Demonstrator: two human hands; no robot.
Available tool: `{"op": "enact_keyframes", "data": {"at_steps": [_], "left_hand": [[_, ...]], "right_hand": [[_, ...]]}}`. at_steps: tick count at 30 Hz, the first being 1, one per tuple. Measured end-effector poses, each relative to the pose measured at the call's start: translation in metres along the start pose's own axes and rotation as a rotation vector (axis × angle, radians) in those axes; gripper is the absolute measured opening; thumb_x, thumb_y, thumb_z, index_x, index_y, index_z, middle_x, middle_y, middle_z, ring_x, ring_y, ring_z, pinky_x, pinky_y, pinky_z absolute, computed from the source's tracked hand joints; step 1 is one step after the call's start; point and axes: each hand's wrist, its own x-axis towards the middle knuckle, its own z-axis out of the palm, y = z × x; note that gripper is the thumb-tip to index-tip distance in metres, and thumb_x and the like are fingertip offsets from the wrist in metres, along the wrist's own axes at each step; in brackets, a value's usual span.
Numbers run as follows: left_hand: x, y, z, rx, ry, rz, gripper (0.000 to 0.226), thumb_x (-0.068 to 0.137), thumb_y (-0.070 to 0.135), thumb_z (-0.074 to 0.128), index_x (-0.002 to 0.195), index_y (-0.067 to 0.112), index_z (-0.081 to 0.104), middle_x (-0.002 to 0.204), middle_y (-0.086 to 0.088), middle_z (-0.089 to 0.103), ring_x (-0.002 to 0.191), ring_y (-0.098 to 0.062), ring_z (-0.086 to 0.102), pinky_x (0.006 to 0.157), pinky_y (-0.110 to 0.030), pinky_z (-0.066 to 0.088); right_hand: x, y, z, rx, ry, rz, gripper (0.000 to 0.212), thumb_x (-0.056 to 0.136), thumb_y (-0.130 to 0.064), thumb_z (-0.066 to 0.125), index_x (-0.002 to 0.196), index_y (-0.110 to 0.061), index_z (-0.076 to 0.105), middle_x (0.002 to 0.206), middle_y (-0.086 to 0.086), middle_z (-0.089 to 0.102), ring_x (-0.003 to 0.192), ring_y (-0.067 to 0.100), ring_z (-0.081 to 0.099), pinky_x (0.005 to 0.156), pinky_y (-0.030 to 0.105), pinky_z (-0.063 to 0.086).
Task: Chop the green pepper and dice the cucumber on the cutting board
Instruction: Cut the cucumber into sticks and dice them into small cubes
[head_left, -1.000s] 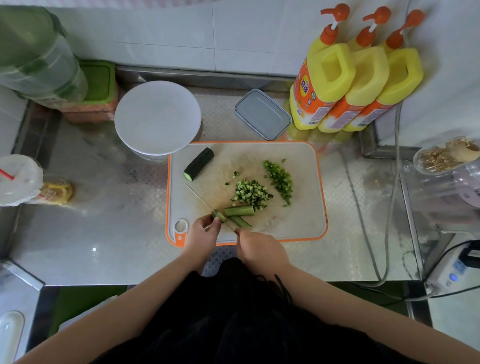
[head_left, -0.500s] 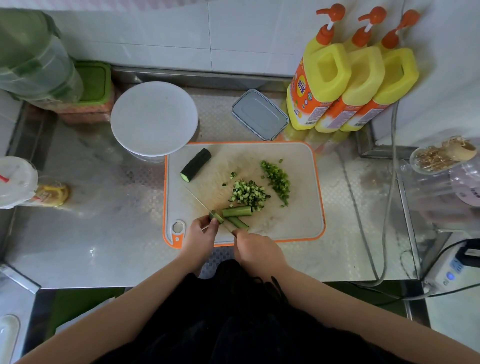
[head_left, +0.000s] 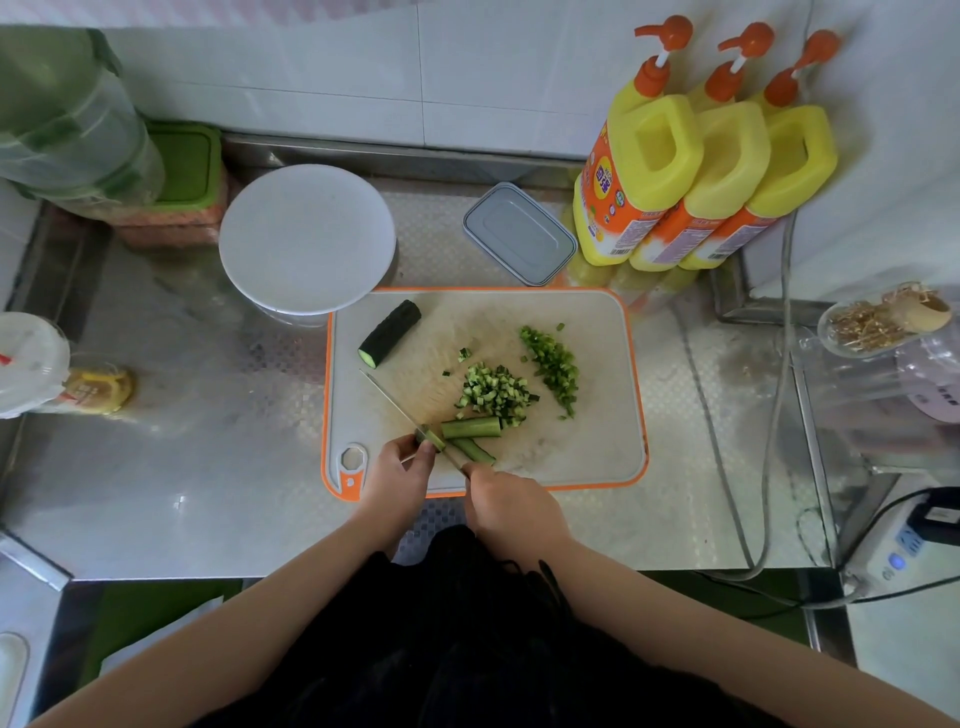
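An orange-rimmed white cutting board (head_left: 597, 457) lies on the steel counter. A dark cucumber chunk (head_left: 389, 333) rests at its far left. Diced cucumber (head_left: 493, 391) is piled mid-board, with chopped green pepper (head_left: 553, 366) to its right. Two cucumber strips (head_left: 470, 435) lie at the near edge. My left hand (head_left: 397, 475) pinches the strips' left end. My right hand (head_left: 511, 501) grips the handle of a knife (head_left: 400, 408); the blade runs up and left across the strips' left end.
A round white lid (head_left: 306, 239) on a container sits just behind the board's left corner. A grey lidded box (head_left: 519, 234) and three yellow bottles (head_left: 696, 161) stand behind it. A cable (head_left: 769, 395) and power strip (head_left: 904, 545) lie at the right.
Both hands and the knife stay at the strips' left end with only slight shifts. The camera view has drifted a little.
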Motion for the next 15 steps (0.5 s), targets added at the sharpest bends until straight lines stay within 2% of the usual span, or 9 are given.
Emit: {"op": "enact_keyframes", "data": {"at_steps": [6,15], "left_hand": [[-0.0024,0.0016,0.0004,-0.02,-0.015,0.011,0.045,0.098,0.04,0.051,0.13,0.01,0.053,0.122,0.0,0.061,0.115,-0.015,0.055,0.09,-0.029,0.04],[-0.0013,-0.0002,-0.0032,0.002,-0.004,-0.007,0.041,0.096,0.041,0.053,0.127,0.014,0.058,0.116,0.005,0.066,0.109,-0.01,0.059,0.092,-0.029,0.046]], "right_hand": [[0.0012,-0.0005,0.0013,0.023,0.001,0.021,0.026,0.098,-0.014,0.038,0.121,-0.007,0.049,0.105,0.015,0.066,0.099,0.035,0.062,0.073,0.038,0.046],[0.01,-0.005,0.0078,0.074,-0.01,0.068,0.018,0.095,-0.015,0.043,0.109,-0.006,0.051,0.102,0.016,0.066,0.098,0.036,0.061,0.067,0.035,0.039]]}}
